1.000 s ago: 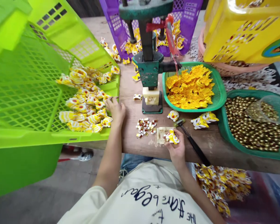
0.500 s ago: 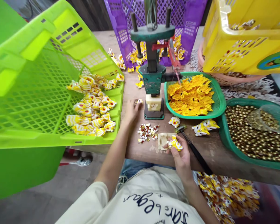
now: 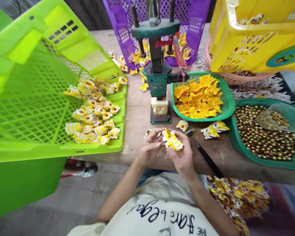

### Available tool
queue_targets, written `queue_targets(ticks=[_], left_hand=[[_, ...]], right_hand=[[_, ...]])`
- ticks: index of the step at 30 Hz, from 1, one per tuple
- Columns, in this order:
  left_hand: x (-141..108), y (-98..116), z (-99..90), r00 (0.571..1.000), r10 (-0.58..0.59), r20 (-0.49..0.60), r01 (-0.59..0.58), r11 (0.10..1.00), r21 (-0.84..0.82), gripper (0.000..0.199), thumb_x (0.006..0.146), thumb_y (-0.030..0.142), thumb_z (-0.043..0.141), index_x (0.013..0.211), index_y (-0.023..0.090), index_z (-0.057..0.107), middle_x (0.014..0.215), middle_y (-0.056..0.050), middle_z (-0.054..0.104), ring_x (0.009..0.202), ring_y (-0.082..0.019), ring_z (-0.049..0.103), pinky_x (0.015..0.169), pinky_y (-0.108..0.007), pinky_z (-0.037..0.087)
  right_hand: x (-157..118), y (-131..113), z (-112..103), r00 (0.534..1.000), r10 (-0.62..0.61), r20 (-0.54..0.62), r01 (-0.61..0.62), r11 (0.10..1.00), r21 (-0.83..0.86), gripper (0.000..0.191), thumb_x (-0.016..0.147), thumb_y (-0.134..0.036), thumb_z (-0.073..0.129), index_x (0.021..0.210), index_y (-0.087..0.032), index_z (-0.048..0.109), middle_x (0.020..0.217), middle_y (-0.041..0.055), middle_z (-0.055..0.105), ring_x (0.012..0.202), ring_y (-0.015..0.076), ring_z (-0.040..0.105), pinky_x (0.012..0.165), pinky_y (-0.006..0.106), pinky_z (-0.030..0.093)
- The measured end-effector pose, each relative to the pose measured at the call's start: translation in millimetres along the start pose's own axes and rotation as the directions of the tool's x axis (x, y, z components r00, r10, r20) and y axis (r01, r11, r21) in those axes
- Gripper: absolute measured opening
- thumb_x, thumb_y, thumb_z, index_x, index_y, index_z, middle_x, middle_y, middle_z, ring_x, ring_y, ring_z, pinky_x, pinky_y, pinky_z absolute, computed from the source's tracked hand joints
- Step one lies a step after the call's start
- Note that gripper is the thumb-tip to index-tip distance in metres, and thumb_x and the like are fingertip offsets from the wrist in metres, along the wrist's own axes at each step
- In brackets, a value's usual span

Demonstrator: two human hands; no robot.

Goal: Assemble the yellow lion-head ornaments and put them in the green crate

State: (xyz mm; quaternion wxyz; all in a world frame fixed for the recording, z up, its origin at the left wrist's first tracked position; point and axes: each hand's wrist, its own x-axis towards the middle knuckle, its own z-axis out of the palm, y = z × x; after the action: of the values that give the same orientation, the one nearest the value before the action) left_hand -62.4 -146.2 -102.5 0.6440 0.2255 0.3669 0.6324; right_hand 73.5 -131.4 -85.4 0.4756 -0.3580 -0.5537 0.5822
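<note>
My right hand (image 3: 184, 157) is closed around a yellow-and-white striped plastic animal figure (image 3: 174, 143), held above the table's front edge. My left hand (image 3: 148, 150) meets it from the other side, fingertips pinching a small white-and-yellow plastic piece (image 3: 165, 134) against the figure; my fingers partly cover where they touch. Small red, white and gold parts (image 3: 148, 132) lie just behind my left hand, mostly hidden. Beyond both hands stands a green hand press (image 3: 157, 82) with a cream block (image 3: 159, 106) on its base.
A hammer (image 3: 206, 157) lies to the right, near loose figures (image 3: 215, 129). Green baskets hold yellow parts (image 3: 199, 96) and gold beads (image 3: 265, 134). A tipped lime crate (image 3: 93, 149) with figures stands left; purple (image 3: 196, 49) and yellow crates (image 3: 236, 42) stand behind.
My left hand has come from beside the press toward me, and the small piece it touched there is gone from that spot. My right hand has moved slightly left and up; both hands now meet.
</note>
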Motion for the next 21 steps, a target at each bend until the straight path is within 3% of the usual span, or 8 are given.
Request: queue_targets(ticks=[2,4,7,11,16,21], left_hand=[[1.4,-3.6,10.4,1.000,-0.002,-0.014,0.001,0.996,-0.086,0.032,0.078,0.043,0.072,0.098,0.019,0.062,0.115,-0.009,0.067,0.103,-0.022,0.065,0.087,-0.032,0.051],[6.2,-6.1,17.7,0.995,-0.010,-0.095,0.000,0.994,-0.108,0.028,0.083,0.043,0.069,0.088,0.020,0.056,0.106,-0.005,0.069,0.098,-0.019,0.066,0.088,-0.031,0.051],[12.3,-4.9,25.0,0.985,-0.041,-0.170,0.022,0.993,-0.112,0.031,0.081,0.043,0.071,0.096,0.021,0.056,0.097,-0.002,0.070,0.093,-0.018,0.068,0.087,-0.031,0.052],[11.8,0.9,30.1,0.993,-0.078,-0.088,0.071,0.994,-0.088,0.043,0.085,0.047,0.066,0.116,0.018,0.059,0.106,-0.008,0.070,0.089,-0.019,0.068,0.082,-0.030,0.052],[6.2,-0.1,32.1,0.996,-0.069,-0.057,0.068,0.997,-0.026,0.040,0.088,0.047,0.062,0.115,0.017,0.064,0.104,-0.008,0.068,0.085,-0.016,0.065,0.076,-0.025,0.052],[5.1,-4.6,26.5,0.999,-0.049,-0.004,0.049,0.998,0.039,0.040,0.089,0.046,0.060,0.116,0.017,0.064,0.103,-0.007,0.064,0.086,-0.015,0.062,0.073,-0.023,0.050]], right_hand=[[-1.3,5.0,-4.7,0.999,-0.034,0.042,0.038,0.992,-0.119,0.049,0.087,-0.029,0.066,0.132,-0.023,0.049,0.135,0.0110,0.056,0.121,0.0239,0.059,0.102,0.040,0.052],[-3.9,9.6,-9.9,0.993,-0.078,0.084,0.095,0.969,-0.229,0.051,0.086,-0.027,0.066,0.134,-0.023,0.049,0.135,0.0115,0.055,0.125,0.0253,0.056,0.106,0.044,0.049],[-8.2,10.9,-16.0,0.980,-0.192,0.051,0.198,0.919,-0.342,0.053,0.085,-0.026,0.067,0.134,-0.022,0.049,0.134,0.0126,0.054,0.127,0.0273,0.053,0.108,0.048,0.046],[-11.6,2.8,-19.3,0.967,-0.242,0.084,0.253,0.848,-0.466,0.059,0.085,-0.024,0.067,0.139,-0.024,0.043,0.126,0.0113,0.056,0.119,0.0256,0.056,0.102,0.045,0.050],[-13.7,-1.8,-18.8,0.964,-0.224,0.140,0.264,0.772,-0.578,0.053,0.086,-0.024,0.067,0.136,-0.022,0.048,0.122,0.0124,0.051,0.118,0.0258,0.054,0.100,0.045,0.051],[-15.2,1.1,-20.9,0.970,-0.180,0.163,0.242,0.772,-0.588,0.053,0.084,-0.022,0.069,0.134,-0.023,0.051,0.116,0.0107,0.049,0.111,0.0240,0.056,0.094,0.042,0.054]])
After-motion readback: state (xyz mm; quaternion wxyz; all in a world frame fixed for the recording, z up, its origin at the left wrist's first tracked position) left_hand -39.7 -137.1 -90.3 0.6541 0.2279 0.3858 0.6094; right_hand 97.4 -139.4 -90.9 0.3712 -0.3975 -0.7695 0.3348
